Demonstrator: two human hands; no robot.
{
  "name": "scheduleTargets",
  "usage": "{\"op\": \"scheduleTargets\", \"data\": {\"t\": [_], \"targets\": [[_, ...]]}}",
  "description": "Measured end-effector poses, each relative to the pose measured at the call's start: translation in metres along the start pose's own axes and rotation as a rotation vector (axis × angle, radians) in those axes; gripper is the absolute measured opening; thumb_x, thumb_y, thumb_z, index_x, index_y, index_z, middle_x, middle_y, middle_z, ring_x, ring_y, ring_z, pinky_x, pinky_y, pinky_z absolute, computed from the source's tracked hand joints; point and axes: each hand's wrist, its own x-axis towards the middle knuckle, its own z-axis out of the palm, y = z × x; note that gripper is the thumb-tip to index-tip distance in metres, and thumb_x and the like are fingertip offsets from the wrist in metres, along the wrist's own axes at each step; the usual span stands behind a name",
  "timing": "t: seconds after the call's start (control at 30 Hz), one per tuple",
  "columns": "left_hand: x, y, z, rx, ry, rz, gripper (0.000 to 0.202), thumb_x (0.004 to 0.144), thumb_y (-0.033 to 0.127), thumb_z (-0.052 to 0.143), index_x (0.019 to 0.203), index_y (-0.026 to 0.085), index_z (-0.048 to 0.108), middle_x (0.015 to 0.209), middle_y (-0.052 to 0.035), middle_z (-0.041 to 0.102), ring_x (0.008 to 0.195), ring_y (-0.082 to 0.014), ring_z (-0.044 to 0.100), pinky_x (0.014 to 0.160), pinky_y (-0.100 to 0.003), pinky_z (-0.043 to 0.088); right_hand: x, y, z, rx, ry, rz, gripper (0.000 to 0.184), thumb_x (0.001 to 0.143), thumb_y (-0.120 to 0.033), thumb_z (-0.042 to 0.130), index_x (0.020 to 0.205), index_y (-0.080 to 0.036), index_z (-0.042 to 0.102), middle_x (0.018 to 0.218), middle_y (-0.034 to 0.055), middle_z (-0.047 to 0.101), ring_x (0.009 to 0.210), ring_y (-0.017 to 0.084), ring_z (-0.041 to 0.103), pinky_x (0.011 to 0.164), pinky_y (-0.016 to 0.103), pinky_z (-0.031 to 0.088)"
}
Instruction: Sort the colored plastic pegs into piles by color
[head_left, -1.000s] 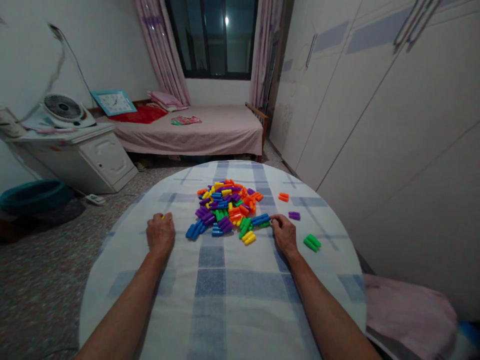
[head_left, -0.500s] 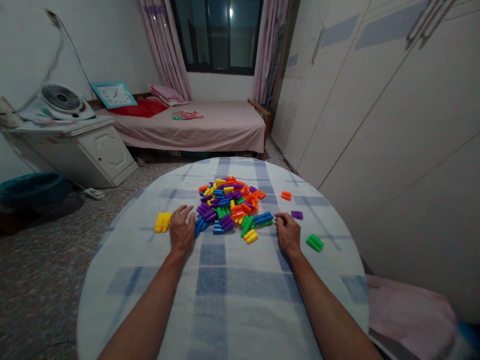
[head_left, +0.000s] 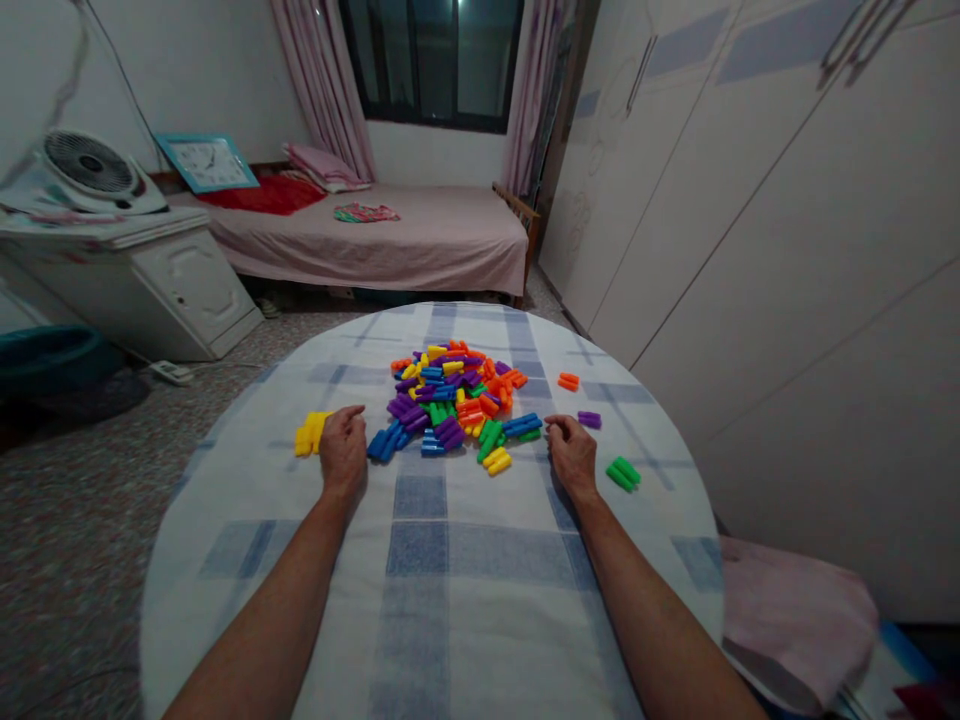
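Round table w/ white-blue check cloth (head_left: 450, 610): left hand (head_left: 343, 450), right hand (head_left: 571, 456) sit apart, can't tell if holding anything; a bump could spill bright plastic peg pile (head_left: 450, 405) at 12 o'clock.

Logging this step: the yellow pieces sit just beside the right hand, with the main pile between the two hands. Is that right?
No. The head view shows the yellow plastic pieces beside the left hand, not the right hand. The main pile does lie between the hands.

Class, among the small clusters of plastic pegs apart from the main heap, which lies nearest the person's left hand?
The yellow plastic peg cluster, right beside the left hand; the orange, purple and green clusters all lie over by the right hand.
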Motion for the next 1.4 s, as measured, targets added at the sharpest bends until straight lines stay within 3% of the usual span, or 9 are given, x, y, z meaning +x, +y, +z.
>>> {"op": "scheduleTargets", "data": {"t": [0.6, 0.67, 0.77, 0.83, 0.93, 1.0, 1.07, 1.17, 1.4], "targets": [[0.0, 0.001, 0.001, 0.007, 0.002, 0.042, 0.029, 0.073, 0.017, 0.047, 0.093, 0.016, 0.067, 0.101, -0.0075, 0.063, 0.101, -0.0201, 0.058, 0.095, -0.037, 0.046, 0.001, -0.003, -0.002, -0.023, -0.044, 0.041, 0.036, 0.075, -0.037, 0.044, 0.09, -0.017, 0.069, 0.072, 0.0055, 0.067, 0.067, 0.019, 0.059, 0.069, 0.03, 0.044], [-0.002, 0.007, -0.001, 0.039, 0.031, 0.109, 0.028, 0.074, 0.015, 0.046, 0.092, 0.016, 0.067, 0.103, -0.0081, 0.062, 0.102, -0.0202, 0.058, 0.095, -0.037, 0.047, 0.001, -0.003, -0.002, -0.033, -0.045, 0.032, 0.036, 0.075, -0.037, 0.044, 0.09, -0.017, 0.07, 0.072, 0.0057, 0.067, 0.068, 0.02, 0.059, 0.069, 0.03, 0.043], [-0.007, 0.022, -0.006, 0.128, 0.062, 0.363, 0.029, 0.079, 0.014, 0.044, 0.097, 0.015, 0.067, 0.106, -0.0099, 0.062, 0.105, -0.0207, 0.057, 0.097, -0.039, 0.046, 0.001, -0.002, -0.002, -0.038, -0.043, 0.025, 0.036, 0.075, -0.037, 0.043, 0.09, -0.017, 0.07, 0.072, 0.0058, 0.066, 0.068, 0.02, 0.059, 0.068, 0.03, 0.043], [-0.012, 0.033, -0.005, 0.191, -0.007, 0.569, 0.032, 0.082, 0.014, 0.044, 0.106, 0.016, 0.066, 0.113, -0.0105, 0.061, 0.109, -0.0211, 0.055, 0.098, -0.039, 0.045, 0.002, -0.001, -0.001, -0.045, -0.043, 0.023, 0.036, 0.075, -0.036, 0.043, 0.09, -0.017, 0.07, 0.072, 0.0057, 0.067, 0.067, 0.019, 0.058, 0.068, 0.029, 0.042], [-0.021, 0.044, 0.004, 0.278, -0.258, 0.838, 0.04, 0.084, 0.012, 0.044, 0.119, 0.02, 0.062, 0.131, -0.0093, 0.054, 0.125, -0.0223, 0.046, 0.104, -0.041, 0.042, 0.002, 0.0, 0.0, -0.067, -0.05, 0.009, 0.035, 0.076, -0.034, 0.043, 0.09, -0.017, 0.07, 0.073, 0.0052, 0.067, 0.067, 0.019, 0.058, 0.068, 0.029, 0.042], [-0.026, 0.045, 0.015, 0.34, -0.408, 0.93, 0.044, 0.084, 0.01, 0.043, 0.124, 0.021, 0.059, 0.138, -0.0078, 0.05, 0.133, -0.0239, 0.038, 0.107, -0.044, 0.038, 0.001, 0.001, 0.0, -0.081, -0.048, -0.006, 0.035, 0.077, -0.034, 0.042, 0.09, -0.018, 0.07, 0.075, 0.005, 0.067, 0.067, 0.018, 0.058, 0.068, 0.029, 0.042], [-0.028, 0.044, 0.024, 0.398, -0.479, 0.93, 0.048, 0.084, 0.008, 0.041, 0.127, 0.022, 0.056, 0.139, -0.0075, 0.049, 0.135, -0.0252, 0.035, 0.108, -0.047, 0.036, 0.001, 0.001, 0.0, -0.088, -0.044, -0.017, 0.035, 0.077, -0.034, 0.042, 0.09, -0.017, 0.07, 0.076, 0.0051, 0.068, 0.067, 0.018, 0.058, 0.069, 0.029, 0.042], [-0.029, 0.042, 0.03, 0.419, -0.497, 0.877, 0.048, 0.084, 0.008, 0.04, 0.128, 0.021, 0.055, 0.131, -0.0099, 0.055, 0.125, -0.0242, 0.045, 0.105, -0.046, 0.039, 0.0, 0.002, 0.0, -0.085, -0.042, -0.022, 0.034, 0.078, -0.033, 0.042, 0.09, -0.018, 0.07, 0.077, 0.0049, 0.068, 0.067, 0.018, 0.058, 0.069, 0.028, 0.043], [-0.029, 0.045, 0.02, 0.41, -0.527, 0.823, 0.033, 0.086, 0.027, 0.05, 0.116, 0.021, 0.063, 0.101, -0.0095, 0.064, 0.097, -0.0235, 0.055, 0.09, -0.039, 0.046, 0.0, -0.001, 0.0, -0.079, -0.047, -0.02, 0.033, 0.078, -0.031, 0.042, 0.09, -0.018, 0.07, 0.074, 0.0039, 0.067, 0.068, 0.018, 0.058, 0.068, 0.028, 0.043]]}}
